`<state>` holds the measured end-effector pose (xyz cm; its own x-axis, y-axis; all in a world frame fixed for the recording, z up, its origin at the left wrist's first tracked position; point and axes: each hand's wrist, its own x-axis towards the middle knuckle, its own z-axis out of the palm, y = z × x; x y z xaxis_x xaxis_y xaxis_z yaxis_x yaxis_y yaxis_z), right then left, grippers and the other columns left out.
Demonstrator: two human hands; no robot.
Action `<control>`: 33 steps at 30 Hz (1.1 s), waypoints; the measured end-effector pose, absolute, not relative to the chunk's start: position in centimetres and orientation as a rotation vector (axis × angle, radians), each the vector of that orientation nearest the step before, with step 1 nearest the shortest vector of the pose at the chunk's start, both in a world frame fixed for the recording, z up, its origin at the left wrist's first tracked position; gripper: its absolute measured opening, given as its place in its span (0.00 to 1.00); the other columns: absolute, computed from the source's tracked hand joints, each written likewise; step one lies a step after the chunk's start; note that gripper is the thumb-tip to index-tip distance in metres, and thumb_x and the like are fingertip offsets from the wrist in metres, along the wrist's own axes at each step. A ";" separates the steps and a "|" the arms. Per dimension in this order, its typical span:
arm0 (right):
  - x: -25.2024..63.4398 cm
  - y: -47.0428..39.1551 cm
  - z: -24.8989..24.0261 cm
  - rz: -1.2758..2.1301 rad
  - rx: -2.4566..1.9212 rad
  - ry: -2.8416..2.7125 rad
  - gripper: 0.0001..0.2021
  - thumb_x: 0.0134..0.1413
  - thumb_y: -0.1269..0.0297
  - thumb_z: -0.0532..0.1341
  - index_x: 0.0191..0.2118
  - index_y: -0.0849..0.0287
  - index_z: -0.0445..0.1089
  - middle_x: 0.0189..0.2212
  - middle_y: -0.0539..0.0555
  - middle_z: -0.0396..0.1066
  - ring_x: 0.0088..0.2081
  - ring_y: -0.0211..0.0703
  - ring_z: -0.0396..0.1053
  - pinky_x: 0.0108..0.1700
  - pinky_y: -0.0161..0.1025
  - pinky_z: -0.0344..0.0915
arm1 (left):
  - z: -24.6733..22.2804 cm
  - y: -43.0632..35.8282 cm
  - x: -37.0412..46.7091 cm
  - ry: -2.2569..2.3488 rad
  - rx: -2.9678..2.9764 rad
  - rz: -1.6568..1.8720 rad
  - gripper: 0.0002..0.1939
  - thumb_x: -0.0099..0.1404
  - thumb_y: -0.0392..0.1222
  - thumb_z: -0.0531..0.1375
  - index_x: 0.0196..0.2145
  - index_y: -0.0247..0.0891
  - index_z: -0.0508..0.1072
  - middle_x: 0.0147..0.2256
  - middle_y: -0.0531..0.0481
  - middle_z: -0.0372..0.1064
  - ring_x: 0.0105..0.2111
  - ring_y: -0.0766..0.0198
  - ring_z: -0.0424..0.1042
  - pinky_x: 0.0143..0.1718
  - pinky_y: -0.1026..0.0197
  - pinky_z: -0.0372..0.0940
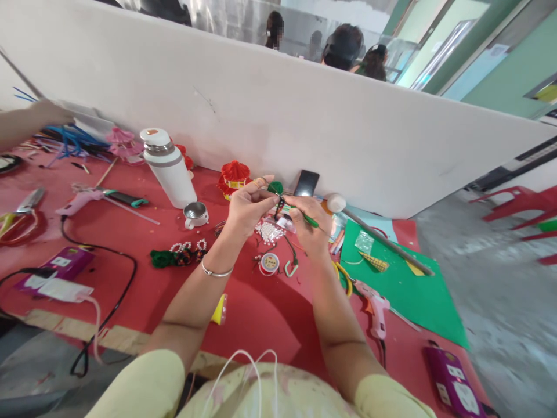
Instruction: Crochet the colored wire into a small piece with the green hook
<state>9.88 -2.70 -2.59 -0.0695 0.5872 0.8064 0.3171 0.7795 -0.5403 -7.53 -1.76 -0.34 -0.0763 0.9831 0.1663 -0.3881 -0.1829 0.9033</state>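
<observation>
My left hand (247, 208) is closed, thumb and fingers pinching a small dark piece (281, 203) with a green fuzzy ball (275, 187) at its top. My right hand (311, 223) grips a slim green-handled tool (310, 220), its far end meeting the dark piece; the tool's tip is too small to make out. Below the hands lie a heap of white beads (270, 231), a spool (268, 264) and a pale green hook-shaped piece (290, 268). Left of my forearm rests a green and dark ornament (183, 255) with white bead loops.
A white bottle (169, 168) stands behind a metal cup (195, 215). Pink glue guns (376, 313), power strips (455, 377) and scissors (21, 217) lie around the red table. A phone (306, 183) leans by the white partition (348, 133). Another person's hand (50, 115) reaches in at left.
</observation>
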 end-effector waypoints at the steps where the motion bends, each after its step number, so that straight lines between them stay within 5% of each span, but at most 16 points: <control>1: 9.8 -2.6 -2.8 0.205 -0.715 -1.694 0.10 0.71 0.56 0.66 0.52 0.43 0.83 0.48 0.51 0.88 0.50 0.49 0.83 0.57 0.54 0.79 | -0.3 -1.8 -7.4 0.849 1.009 1.549 0.28 0.51 0.36 0.76 0.51 0.38 0.84 0.28 0.53 0.79 0.21 0.72 0.66 0.21 0.65 0.59; 7: 9.5 -2.3 -3.4 0.031 -0.745 -1.722 0.10 0.71 0.56 0.67 0.53 0.42 0.82 0.49 0.51 0.87 0.52 0.51 0.83 0.58 0.57 0.79 | 0.1 -2.2 -7.1 0.839 0.978 1.594 0.33 0.51 0.36 0.76 0.57 0.40 0.83 0.28 0.54 0.78 0.22 0.71 0.66 0.22 0.64 0.61; 20: 9.7 -2.5 -3.2 0.451 -0.833 -1.484 0.11 0.72 0.52 0.65 0.47 0.46 0.85 0.45 0.52 0.87 0.48 0.47 0.85 0.52 0.49 0.82 | -0.2 -2.0 -7.6 0.815 1.024 1.553 0.30 0.52 0.37 0.77 0.55 0.40 0.84 0.29 0.53 0.80 0.23 0.70 0.67 0.24 0.64 0.63; 33: 9.6 -2.5 -3.1 0.451 -0.837 -1.480 0.12 0.72 0.52 0.64 0.46 0.48 0.85 0.44 0.52 0.87 0.48 0.47 0.85 0.53 0.48 0.82 | -0.4 -1.8 -7.5 0.785 1.034 1.561 0.31 0.52 0.37 0.77 0.55 0.40 0.84 0.30 0.53 0.81 0.24 0.70 0.69 0.26 0.63 0.65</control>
<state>9.63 -2.51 -3.14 0.0812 0.7270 0.6818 0.2233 0.6534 -0.7233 -7.55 -1.82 -0.42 -0.0689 0.9734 0.2185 -0.4053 -0.2275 0.8854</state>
